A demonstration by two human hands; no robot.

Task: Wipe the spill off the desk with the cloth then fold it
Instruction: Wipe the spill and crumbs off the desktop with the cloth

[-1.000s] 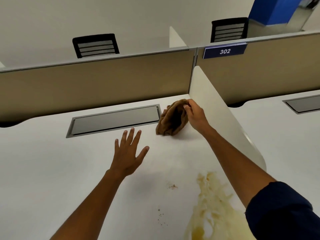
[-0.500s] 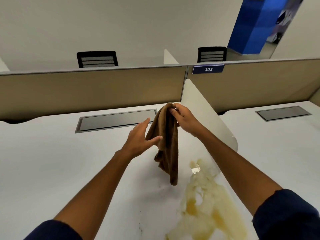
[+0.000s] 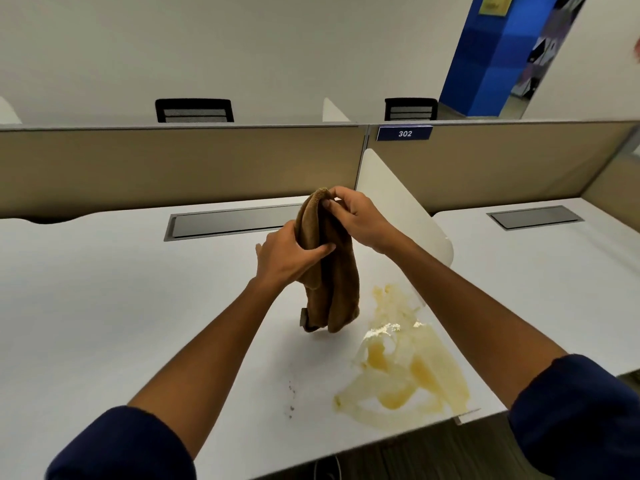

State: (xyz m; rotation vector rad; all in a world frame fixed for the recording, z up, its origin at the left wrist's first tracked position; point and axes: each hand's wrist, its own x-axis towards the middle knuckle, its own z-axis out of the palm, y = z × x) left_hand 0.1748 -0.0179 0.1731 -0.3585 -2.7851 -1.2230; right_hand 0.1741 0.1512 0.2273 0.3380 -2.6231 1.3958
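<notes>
Cloth point(image 3: 329, 265) hanging — right hand point(image 3: 360, 220) pinching top, left hand point(image 3: 287, 258) gripping middle

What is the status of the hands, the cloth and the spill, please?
Right hand pinches brown cloth at top; left hand grips its middle. Cloth hangs above desk. Yellow spill unwiped. Nothing in the way.

A white laminate counter point(image 3: 104, 306) carries a long grey metal cable hatch point(image 3: 235, 221) and meets a tan fabric partition panel point(image 3: 173, 168) bearing a dark blue sign numbered 302 point(image 3: 404, 133). A white rounded side divider point(image 3: 398, 202) separates it from the neighbouring white desk point(image 3: 554, 271). Beyond stand two black mesh chair backs point(image 3: 194, 110), a plain pale wall point(image 3: 242, 46) and a bright blue pillar point(image 3: 485, 57).
</notes>
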